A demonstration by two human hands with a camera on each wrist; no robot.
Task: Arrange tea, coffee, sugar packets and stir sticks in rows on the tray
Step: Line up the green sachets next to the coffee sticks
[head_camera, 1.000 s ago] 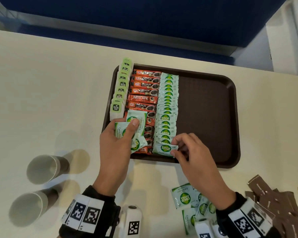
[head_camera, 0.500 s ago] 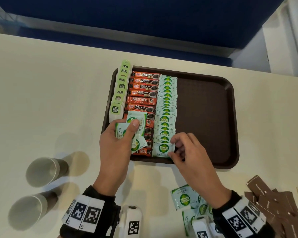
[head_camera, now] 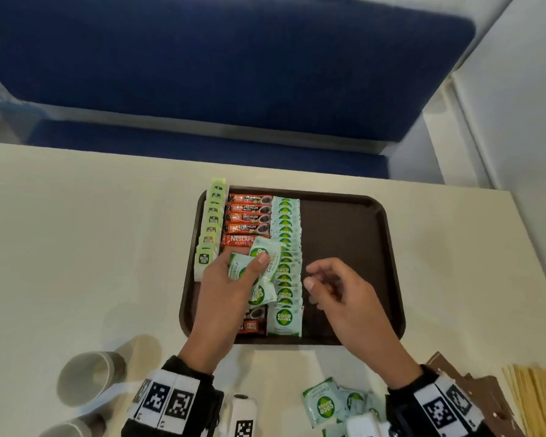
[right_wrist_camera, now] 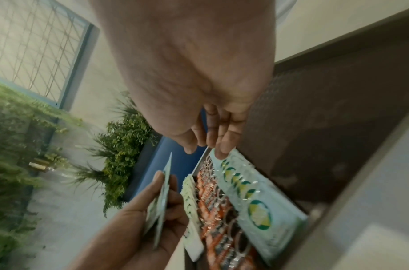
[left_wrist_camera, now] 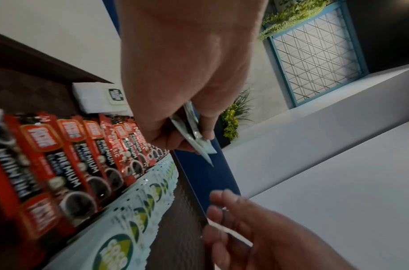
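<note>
A brown tray (head_camera: 353,234) sits at the table's centre, with three rows filling its 9 o'clock half: tea bags (head_camera: 213,220), coffee sticks (head_camera: 248,219) and a row of sugar packets (head_camera: 286,263). Above the coffee sticks, the left hand (head_camera: 224,298) pinches a small fan of loose sugar packets (head_camera: 259,266). The right hand (head_camera: 347,298) hovers over bare tray, fingers loosely curled and seemingly empty. More packets (head_camera: 325,402) lie at 6 o'clock, stir sticks (head_camera: 530,395) at 4 o'clock.
</note>
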